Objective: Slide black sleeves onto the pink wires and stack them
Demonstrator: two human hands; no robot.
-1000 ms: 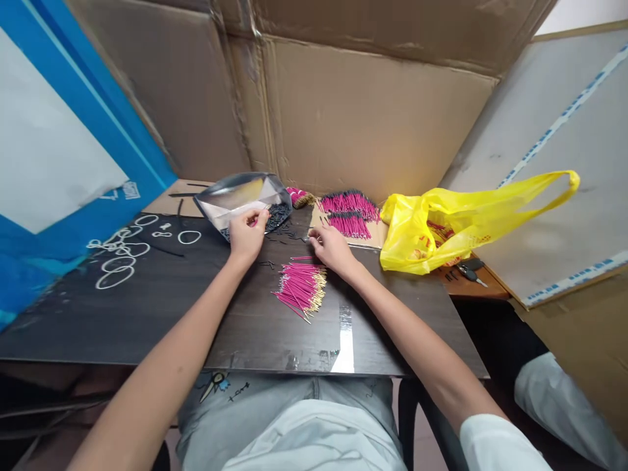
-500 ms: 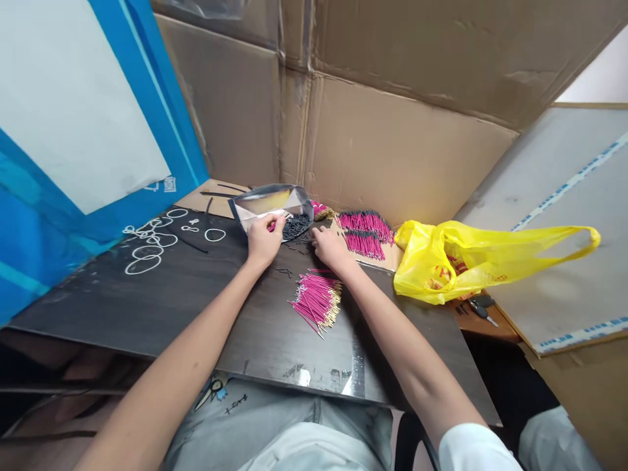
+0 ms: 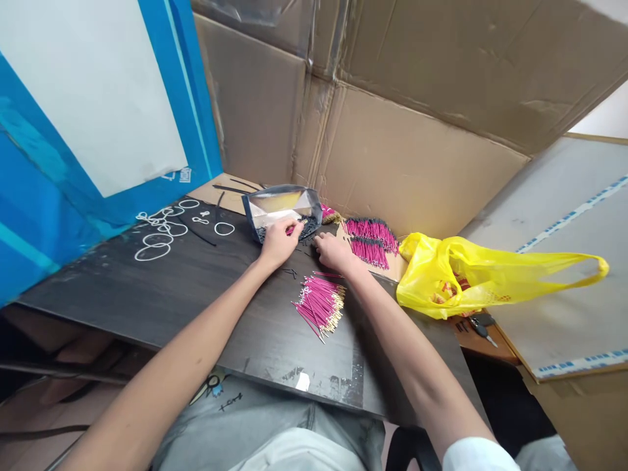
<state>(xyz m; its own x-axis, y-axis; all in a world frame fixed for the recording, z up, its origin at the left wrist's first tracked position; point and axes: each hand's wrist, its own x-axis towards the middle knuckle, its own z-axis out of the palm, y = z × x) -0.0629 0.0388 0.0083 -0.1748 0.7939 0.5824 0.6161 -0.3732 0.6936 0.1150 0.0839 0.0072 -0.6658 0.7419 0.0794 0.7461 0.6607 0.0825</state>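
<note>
The left hand [image 3: 279, 241] rests at the far middle of the dark wooden table [image 3: 147, 288], its fingers curled and pressed together on a thin pink wire [image 3: 293, 229] that pokes out to the right, just at the mouth of the silvery foil pouch [image 3: 275, 204]. Small black sleeves [image 3: 308, 227] spill from that pouch onto the table between the two hands. The right hand [image 3: 334, 252] lies just right of them, fingertips bent down to the table; whether it pinches anything I cannot tell.

Nearer, touching neither hand, lies the loose fan of pink wires with gold tips [image 3: 321, 304]. Farther right, tidy rows of pink wires with black ends [image 3: 373, 235] lie against the brown cardboard wall [image 3: 417, 157]. A crumpled yellow plastic bag [image 3: 456, 275] sits at the right edge, with a set of keys [image 3: 478, 325] beside it. White rubber rings [image 3: 161, 230] are scattered far left.

The wire looks very light and slender, probably bendable and quick to roll or slip — a fingertip pinch along the pink shaft, close to the end being worked, should steady it best. The gold tip seems the part to keep clear of.
</note>
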